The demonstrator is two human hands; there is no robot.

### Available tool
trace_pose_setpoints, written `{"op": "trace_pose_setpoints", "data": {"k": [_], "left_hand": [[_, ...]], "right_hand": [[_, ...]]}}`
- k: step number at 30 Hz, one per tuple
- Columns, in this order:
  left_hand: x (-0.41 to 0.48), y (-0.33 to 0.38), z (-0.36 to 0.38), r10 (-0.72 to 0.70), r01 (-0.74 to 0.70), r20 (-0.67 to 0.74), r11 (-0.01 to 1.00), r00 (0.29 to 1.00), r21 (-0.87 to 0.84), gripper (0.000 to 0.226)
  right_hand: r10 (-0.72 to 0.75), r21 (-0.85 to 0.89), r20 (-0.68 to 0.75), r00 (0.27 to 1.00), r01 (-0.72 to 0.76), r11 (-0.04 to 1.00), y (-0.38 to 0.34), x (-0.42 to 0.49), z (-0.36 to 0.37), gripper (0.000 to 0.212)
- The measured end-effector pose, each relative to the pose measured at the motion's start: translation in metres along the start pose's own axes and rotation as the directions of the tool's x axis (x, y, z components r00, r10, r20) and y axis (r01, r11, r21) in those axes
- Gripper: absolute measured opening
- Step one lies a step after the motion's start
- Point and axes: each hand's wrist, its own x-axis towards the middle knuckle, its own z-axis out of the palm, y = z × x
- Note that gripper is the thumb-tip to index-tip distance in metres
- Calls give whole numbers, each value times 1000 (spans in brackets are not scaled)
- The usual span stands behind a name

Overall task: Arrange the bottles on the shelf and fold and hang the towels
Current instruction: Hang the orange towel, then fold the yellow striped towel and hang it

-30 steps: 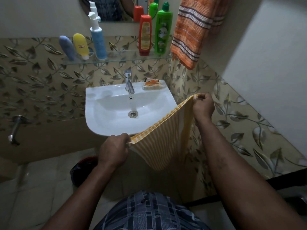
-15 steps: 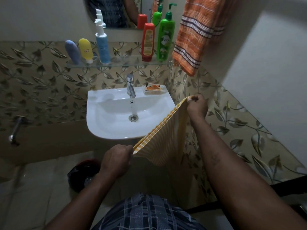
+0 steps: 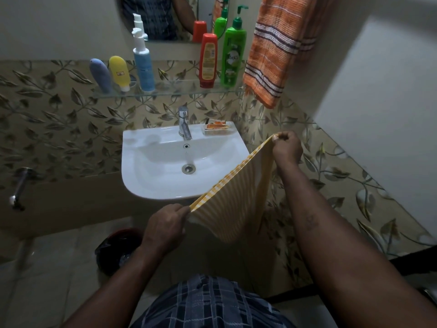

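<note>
A yellow striped towel (image 3: pixel 233 197) hangs doubled over, stretched between both hands in front of the sink's right side. My left hand (image 3: pixel 165 227) grips its near corner; my right hand (image 3: pixel 287 147) pinches the far corner. An orange striped towel (image 3: pixel 274 53) hangs on the wall at the upper right. On the glass shelf (image 3: pixel 177 89) stand a blue tube (image 3: pixel 100 75), a yellow tube (image 3: pixel 119 73), a blue pump bottle (image 3: pixel 143 65), a red bottle (image 3: pixel 208 60) and a green pump bottle (image 3: pixel 233 55).
A white sink (image 3: pixel 165 185) with a tap (image 3: pixel 184 123) and a soap dish (image 3: pixel 217 127) is below the shelf. A mirror (image 3: pixel 165 17) is above it. A dark bin (image 3: pixel 118 247) sits on the floor. A metal tap (image 3: pixel 19 189) sticks out at the left.
Both hands have kept hold of the yellow towel, still stretched between them. The view has tilted so the shelf and sink sit lower in the frame.
</note>
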Motion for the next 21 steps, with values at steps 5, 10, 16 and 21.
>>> {"op": "trace_pose_setpoints", "data": {"k": [5, 10, 16, 21], "left_hand": [[2, -4, -10, 2, -10, -107, 997, 994, -72, 34], [3, -4, -12, 33, -47, -204, 997, 978, -65, 15], [5, -5, -5, 99, -98, -206, 995, 973, 16, 33], [7, 1, -8, 171, -167, -235, 985, 957, 34, 24]], "right_hand": [[9, 17, -4, 1000, -9, 1000, 3, 2, -3, 4], [4, 18, -28, 1000, -3, 1000, 8, 4, -4, 5], [3, -4, -26, 1000, -3, 1000, 13, 1, -2, 10], [-9, -26, -35, 999, 8, 1000, 10, 2, -2, 10]]}}
